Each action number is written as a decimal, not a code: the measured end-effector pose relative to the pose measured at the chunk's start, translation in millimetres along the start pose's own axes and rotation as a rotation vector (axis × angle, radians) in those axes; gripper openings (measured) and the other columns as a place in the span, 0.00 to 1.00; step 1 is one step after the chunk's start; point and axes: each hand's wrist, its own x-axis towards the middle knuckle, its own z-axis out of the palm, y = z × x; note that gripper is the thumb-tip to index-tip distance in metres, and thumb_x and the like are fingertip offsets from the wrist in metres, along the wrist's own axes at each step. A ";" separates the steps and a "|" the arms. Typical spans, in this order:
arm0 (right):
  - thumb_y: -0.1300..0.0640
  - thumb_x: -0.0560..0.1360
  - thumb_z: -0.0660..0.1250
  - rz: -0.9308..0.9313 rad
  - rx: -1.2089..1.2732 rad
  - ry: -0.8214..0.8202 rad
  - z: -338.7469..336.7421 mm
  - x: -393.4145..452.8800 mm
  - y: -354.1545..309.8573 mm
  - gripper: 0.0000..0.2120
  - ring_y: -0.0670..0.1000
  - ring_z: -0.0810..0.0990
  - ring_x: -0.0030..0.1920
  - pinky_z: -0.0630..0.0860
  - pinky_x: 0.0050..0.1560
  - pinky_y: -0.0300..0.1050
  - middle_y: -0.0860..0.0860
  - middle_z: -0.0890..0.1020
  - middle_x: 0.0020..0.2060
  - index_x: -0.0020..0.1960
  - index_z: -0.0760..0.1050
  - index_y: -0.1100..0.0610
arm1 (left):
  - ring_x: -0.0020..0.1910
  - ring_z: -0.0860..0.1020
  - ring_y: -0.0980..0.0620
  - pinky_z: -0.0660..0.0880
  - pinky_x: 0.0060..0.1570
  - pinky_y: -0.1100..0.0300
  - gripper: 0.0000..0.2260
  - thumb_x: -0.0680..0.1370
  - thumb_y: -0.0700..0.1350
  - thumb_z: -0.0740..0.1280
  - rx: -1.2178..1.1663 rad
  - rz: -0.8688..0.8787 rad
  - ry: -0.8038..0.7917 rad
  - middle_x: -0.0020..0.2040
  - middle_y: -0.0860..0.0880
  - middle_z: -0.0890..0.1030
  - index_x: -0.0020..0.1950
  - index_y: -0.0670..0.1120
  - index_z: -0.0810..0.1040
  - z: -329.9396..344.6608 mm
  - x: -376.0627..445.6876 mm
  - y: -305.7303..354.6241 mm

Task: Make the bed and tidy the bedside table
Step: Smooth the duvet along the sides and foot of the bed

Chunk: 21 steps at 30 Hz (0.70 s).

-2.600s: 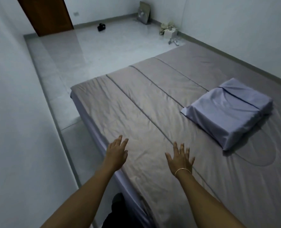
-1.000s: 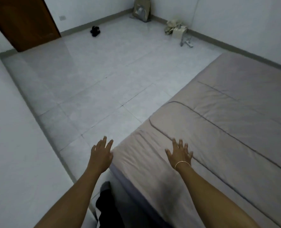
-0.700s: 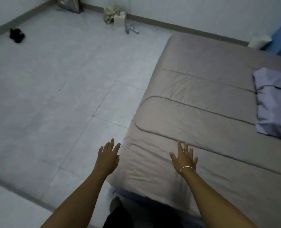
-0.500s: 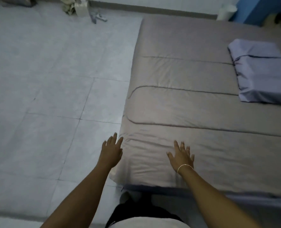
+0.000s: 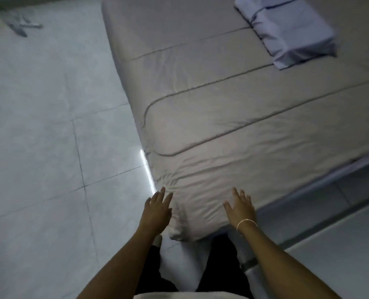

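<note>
both hands were stretched out flat, fingers straight and holding nothing — the left hand (image 5: 157,209) at the corner edge of the bed sheet (image 5: 222,126), the right hand (image 5: 240,209) over the sheet near the mattress's near edge. the corner still looked creased and bunched. pushing hard from there could drag the sheet off the corner or shove new wrinkles toward the folded lilac blanket (image 5: 291,31) lying well apart, farther up the bed. the bedside table was not in view — it likely remained to be done.
</note>
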 end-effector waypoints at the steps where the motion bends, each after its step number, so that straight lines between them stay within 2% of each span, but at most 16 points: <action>1: 0.44 0.80 0.56 0.023 0.020 -0.001 17.2 -4.9 -4.3 0.31 0.61 0.51 0.77 0.55 0.74 0.57 0.55 0.51 0.78 0.78 0.48 0.50 | 0.51 0.82 0.41 0.80 0.42 0.47 0.29 0.59 0.49 0.81 0.025 0.045 -0.006 0.59 0.40 0.80 0.58 0.45 0.80 4.5 3.9 -11.7; 5: 0.45 0.79 0.58 0.057 0.065 -0.029 80.4 -7.1 -27.7 0.31 0.60 0.50 0.77 0.53 0.75 0.55 0.54 0.51 0.78 0.78 0.50 0.49 | 0.54 0.81 0.41 0.79 0.46 0.46 0.27 0.63 0.52 0.79 0.055 0.150 -0.051 0.61 0.41 0.79 0.60 0.46 0.80 38.7 23.2 -43.1; 8: 0.44 0.79 0.57 0.093 0.121 -0.001 118.8 6.8 -38.0 0.31 0.59 0.49 0.77 0.54 0.74 0.59 0.52 0.52 0.78 0.78 0.51 0.47 | 0.58 0.79 0.41 0.78 0.50 0.45 0.26 0.67 0.53 0.76 0.074 0.282 -0.100 0.64 0.42 0.77 0.63 0.47 0.77 73.6 38.3 -48.8; 13: 0.44 0.81 0.53 0.068 0.103 0.156 162.2 48.2 -33.2 0.27 0.55 0.46 0.78 0.49 0.75 0.62 0.50 0.50 0.79 0.78 0.51 0.45 | 0.70 0.67 0.37 0.69 0.62 0.39 0.32 0.72 0.55 0.70 0.107 0.440 -0.037 0.73 0.39 0.65 0.73 0.46 0.66 114.8 106.1 -59.0; 17: 0.44 0.78 0.51 0.113 0.064 0.351 201.5 50.0 -31.9 0.26 0.56 0.53 0.77 0.47 0.70 0.72 0.49 0.58 0.77 0.76 0.58 0.42 | 0.74 0.58 0.35 0.59 0.68 0.36 0.34 0.77 0.62 0.58 0.138 0.526 0.061 0.76 0.38 0.57 0.77 0.45 0.57 130.8 143.1 -53.9; 19: 0.45 0.77 0.50 0.141 0.091 0.430 213.7 49.7 -36.5 0.25 0.56 0.58 0.76 0.51 0.67 0.76 0.49 0.62 0.76 0.74 0.62 0.42 | 0.74 0.57 0.36 0.57 0.68 0.36 0.33 0.77 0.63 0.53 0.188 0.581 0.095 0.77 0.39 0.56 0.77 0.46 0.56 136.5 148.7 -53.0; 21: 0.52 0.75 0.51 0.160 0.135 0.477 219.5 50.1 -38.3 0.26 0.56 0.60 0.75 0.61 0.65 0.74 0.50 0.64 0.75 0.73 0.65 0.44 | 0.74 0.59 0.37 0.58 0.68 0.36 0.30 0.78 0.62 0.51 0.229 0.621 0.116 0.77 0.40 0.57 0.77 0.48 0.58 145.7 150.5 -53.6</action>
